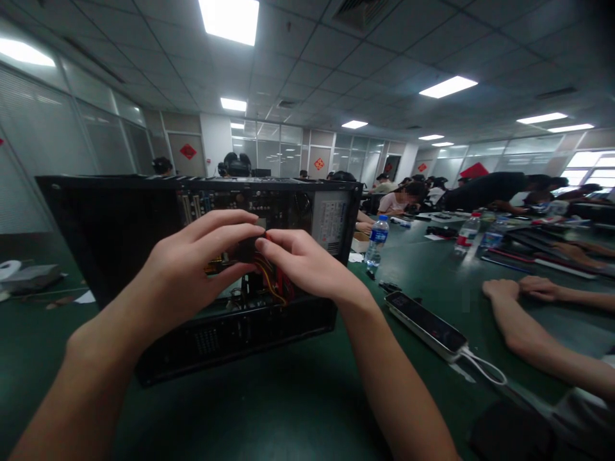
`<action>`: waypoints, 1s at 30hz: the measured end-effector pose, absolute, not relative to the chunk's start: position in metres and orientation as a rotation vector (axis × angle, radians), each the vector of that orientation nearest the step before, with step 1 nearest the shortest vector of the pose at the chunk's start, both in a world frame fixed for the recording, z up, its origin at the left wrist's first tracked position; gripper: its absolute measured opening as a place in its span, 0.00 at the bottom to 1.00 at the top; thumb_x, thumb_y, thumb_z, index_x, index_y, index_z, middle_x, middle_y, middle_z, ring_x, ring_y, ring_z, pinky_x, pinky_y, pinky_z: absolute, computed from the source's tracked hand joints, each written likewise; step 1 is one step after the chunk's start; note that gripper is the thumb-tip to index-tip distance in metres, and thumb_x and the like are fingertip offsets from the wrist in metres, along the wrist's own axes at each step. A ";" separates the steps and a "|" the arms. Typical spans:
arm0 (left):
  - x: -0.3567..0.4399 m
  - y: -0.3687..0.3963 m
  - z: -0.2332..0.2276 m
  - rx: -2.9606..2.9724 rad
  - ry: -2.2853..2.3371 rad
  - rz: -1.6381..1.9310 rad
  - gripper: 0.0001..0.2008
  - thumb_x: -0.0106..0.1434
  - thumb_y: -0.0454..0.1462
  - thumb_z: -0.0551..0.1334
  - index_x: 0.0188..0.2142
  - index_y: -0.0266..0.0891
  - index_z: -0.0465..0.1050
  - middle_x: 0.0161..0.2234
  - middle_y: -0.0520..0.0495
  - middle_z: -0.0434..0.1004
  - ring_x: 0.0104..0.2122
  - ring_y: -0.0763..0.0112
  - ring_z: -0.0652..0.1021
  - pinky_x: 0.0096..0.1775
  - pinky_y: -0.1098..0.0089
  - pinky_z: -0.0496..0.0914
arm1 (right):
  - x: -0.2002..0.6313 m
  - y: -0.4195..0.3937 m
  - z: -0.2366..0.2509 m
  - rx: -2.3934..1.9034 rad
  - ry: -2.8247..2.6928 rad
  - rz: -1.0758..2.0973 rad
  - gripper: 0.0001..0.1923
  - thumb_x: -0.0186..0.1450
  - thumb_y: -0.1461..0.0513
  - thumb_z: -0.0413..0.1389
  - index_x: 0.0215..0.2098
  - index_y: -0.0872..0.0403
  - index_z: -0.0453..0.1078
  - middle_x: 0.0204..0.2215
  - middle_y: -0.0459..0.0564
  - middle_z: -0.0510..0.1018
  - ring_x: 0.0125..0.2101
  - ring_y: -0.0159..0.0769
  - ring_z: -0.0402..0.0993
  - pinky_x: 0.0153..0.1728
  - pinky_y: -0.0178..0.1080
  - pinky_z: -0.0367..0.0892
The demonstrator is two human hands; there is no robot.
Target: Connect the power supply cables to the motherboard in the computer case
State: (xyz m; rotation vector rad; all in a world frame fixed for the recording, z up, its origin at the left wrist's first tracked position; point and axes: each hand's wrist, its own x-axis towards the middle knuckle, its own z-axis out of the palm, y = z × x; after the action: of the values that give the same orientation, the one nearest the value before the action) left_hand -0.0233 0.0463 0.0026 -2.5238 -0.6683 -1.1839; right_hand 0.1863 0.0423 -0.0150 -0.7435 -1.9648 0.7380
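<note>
An open black computer case [235,355] stands on the green table in front of me, its inside facing me. My left hand [192,256] is in front of the opening, fingers and thumb curved around a small dark part [246,248] that I cannot identify. My right hand [305,264] meets it there, thumb and index finger pinched at the end of a bundle of power cables [273,285] in yellow, red and black. My fingers cover the connector end. To the right inside the case is a silver power supply [330,221] with a label.
Right of the case stand a blue-capped water bottle [378,240] and a dark-screened device [426,325] with a white cable. Another person's forearms [538,339] rest on the table at right. A red-labelled bottle [467,233] stands farther back. A paper roll [9,269] lies at left.
</note>
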 end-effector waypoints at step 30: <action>-0.021 0.065 -0.010 -2.265 -0.288 -0.903 0.23 0.69 0.49 0.61 0.55 0.37 0.72 0.49 0.38 0.81 0.41 0.59 0.83 0.42 0.64 0.78 | 0.197 0.042 -0.020 -0.763 -2.119 0.950 0.12 0.72 0.56 0.52 0.40 0.58 0.68 0.28 0.43 0.74 0.29 0.28 0.70 0.29 0.30 0.66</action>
State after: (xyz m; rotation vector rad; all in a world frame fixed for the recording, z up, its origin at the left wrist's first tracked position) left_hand -0.0205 0.0654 -0.0102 -2.2650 -0.2880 -0.9027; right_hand 0.1974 0.0424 -0.0197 -0.7625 -2.1189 0.9503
